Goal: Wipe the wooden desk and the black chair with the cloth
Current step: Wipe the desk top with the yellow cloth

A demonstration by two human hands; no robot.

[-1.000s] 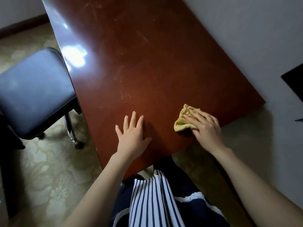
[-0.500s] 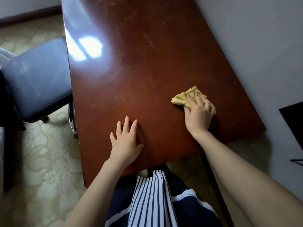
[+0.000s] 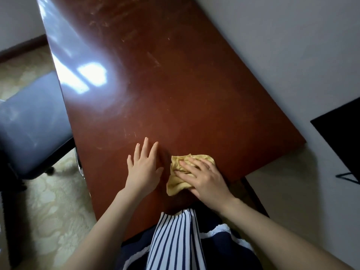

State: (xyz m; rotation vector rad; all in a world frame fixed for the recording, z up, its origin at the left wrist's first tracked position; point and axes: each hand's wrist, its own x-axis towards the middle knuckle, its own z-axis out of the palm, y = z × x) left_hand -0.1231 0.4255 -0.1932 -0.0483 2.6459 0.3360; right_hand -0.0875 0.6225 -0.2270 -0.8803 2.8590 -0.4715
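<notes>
The reddish-brown wooden desk [image 3: 175, 84] fills the middle of the view, with pale smears and scratches on its far half. A crumpled yellow cloth [image 3: 178, 182] lies near the desk's front edge. My right hand [image 3: 204, 178] presses flat on the cloth with straight, spread fingers. Just left of the cloth, my left hand [image 3: 144, 170] rests flat on the bare wood, fingers straight. The black chair [image 3: 31, 129] stands left of the desk, its padded seat partly under the desk's edge.
A pale wall [image 3: 292, 55] runs along the desk's right side. A dark flat object [image 3: 342, 137] sits at the far right. Patterned beige carpet [image 3: 54, 207] covers the floor on the left. My striped and dark clothing [image 3: 175, 242] touches the desk's front edge.
My right hand slid the cloth back toward the front edge and leftward, ending beside my left hand. My left hand stayed planted on the desk. The view shifted slightly.
</notes>
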